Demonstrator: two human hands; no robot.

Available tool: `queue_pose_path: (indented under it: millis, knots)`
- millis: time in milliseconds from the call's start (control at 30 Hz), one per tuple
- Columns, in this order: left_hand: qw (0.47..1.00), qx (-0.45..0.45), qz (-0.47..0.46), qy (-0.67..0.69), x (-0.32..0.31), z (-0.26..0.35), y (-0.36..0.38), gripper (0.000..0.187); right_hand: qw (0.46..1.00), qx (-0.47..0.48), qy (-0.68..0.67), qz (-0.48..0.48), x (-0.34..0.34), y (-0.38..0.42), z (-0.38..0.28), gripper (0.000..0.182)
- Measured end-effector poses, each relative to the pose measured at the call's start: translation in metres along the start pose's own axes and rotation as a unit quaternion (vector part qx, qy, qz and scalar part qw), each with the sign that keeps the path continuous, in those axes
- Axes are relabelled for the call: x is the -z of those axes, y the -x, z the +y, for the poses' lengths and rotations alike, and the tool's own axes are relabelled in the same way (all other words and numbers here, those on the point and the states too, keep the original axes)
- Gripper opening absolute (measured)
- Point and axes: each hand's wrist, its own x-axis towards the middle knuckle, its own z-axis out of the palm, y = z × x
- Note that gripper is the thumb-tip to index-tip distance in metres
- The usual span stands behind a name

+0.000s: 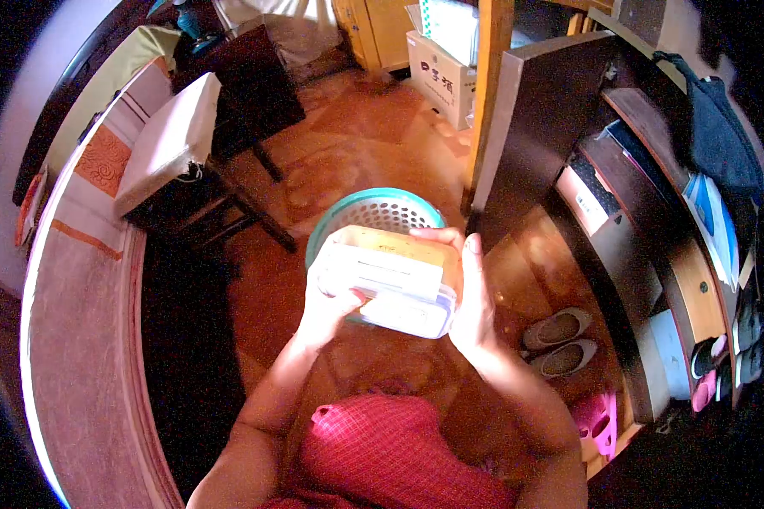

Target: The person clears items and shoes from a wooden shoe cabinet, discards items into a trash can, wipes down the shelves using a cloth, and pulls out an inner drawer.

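Note:
Between my two hands is a tan and white box [399, 273], held up in front of my body and tilted toward me. It has a pale, bluish lower edge; bright glare washes out its markings. My left hand [321, 293] is wrapped around its left end, with the thumb on the near face. My right hand [474, 297] grips the right end, its thumb pointing up along the side and its fingers reaching behind the top edge. Below and beyond the box, a perforated basket [348, 206] with a turquoise rim stands on the floor, partly hidden by the box and hands.
To the left are a stool with a pale cushion [170, 140] and a cloth-covered surface [85, 339]. An open cabinet door [539, 119] and shoe shelves [620, 212] line the right. Grey shoes [560, 339] and pink slippers [601, 424] lie nearby. A carton [441, 81] stands behind.

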Motion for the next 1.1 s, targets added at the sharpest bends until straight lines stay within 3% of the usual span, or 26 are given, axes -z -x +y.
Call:
queue_pose_path:
  millis: [67, 200, 267, 333, 400, 433, 467, 500, 533, 600, 667, 800, 833, 1000, 1100]
  knots:
    - [0.999, 0.031, -0.012, 0.002, 0.000, -0.004, 0.004, 0.087, 0.994, 0.080, 0.057, 0.051, 0.002, 0.005, 0.009, 0.054]
    - [0.998, 0.057, 0.005, 0.034, -0.008, -0.018, 0.010, 0.092, 0.995, 0.051, 0.066, 0.052, 0.010, 0.004, -0.003, 0.052]
    - [0.996, -0.010, 0.035, 0.082, -0.018, -0.028, 0.015, 0.087, 0.999, 0.017, 0.034, -0.021, 0.020, -0.003, -0.010, 0.052]
    - [0.947, 0.082, 0.069, 0.304, -0.033, -0.014, 0.012, 0.066, 0.969, 0.124, 0.199, -0.075, 0.035, -0.007, -0.019, 0.071]
    - [0.953, 0.090, 0.035, 0.286, -0.036, -0.018, 0.005, 0.074, 0.954, 0.128, 0.253, -0.098, 0.037, 0.007, -0.039, 0.077]
    - [0.973, 0.094, -0.025, 0.207, -0.041, -0.017, 0.007, 0.078, 0.969, 0.129, 0.200, -0.059, 0.040, 0.008, -0.040, 0.079]
    - [0.984, 0.096, -0.085, 0.126, -0.045, -0.012, 0.010, 0.082, 0.963, 0.120, 0.239, -0.018, 0.047, 0.006, -0.046, 0.076]
    - [0.992, 0.073, -0.090, 0.055, -0.051, -0.001, 0.007, 0.091, 0.967, 0.109, 0.228, -0.017, 0.053, 0.008, -0.054, 0.072]
    - [0.991, -0.035, -0.089, -0.091, -0.053, 0.012, 0.001, 0.098, 0.970, 0.101, 0.218, -0.017, 0.058, 0.010, -0.063, 0.069]
    - [0.985, -0.159, -0.010, -0.072, -0.075, 0.027, -0.009, 0.109, 0.962, 0.137, 0.235, 0.027, 0.067, 0.016, -0.069, 0.064]
    - [0.988, -0.117, -0.087, -0.055, -0.096, 0.039, -0.011, 0.112, 0.937, 0.179, 0.299, 0.037, 0.064, 0.020, -0.076, 0.067]
    - [0.988, -0.103, -0.117, -0.009, -0.138, 0.044, -0.016, 0.107, 0.970, 0.207, 0.121, 0.041, 0.054, 0.029, -0.088, 0.051]
    - [0.982, -0.142, -0.125, -0.016, -0.146, 0.043, -0.018, 0.104, 0.954, 0.233, 0.171, 0.075, 0.060, 0.029, -0.089, 0.042]
    - [0.973, -0.180, -0.142, -0.017, -0.172, 0.040, -0.026, 0.093, 0.902, 0.295, 0.274, 0.157, 0.068, 0.046, -0.111, 0.038]
    - [0.977, -0.149, -0.148, 0.027, -0.184, 0.034, -0.027, 0.084, 0.912, 0.268, 0.268, 0.157, 0.074, 0.047, -0.115, 0.037]
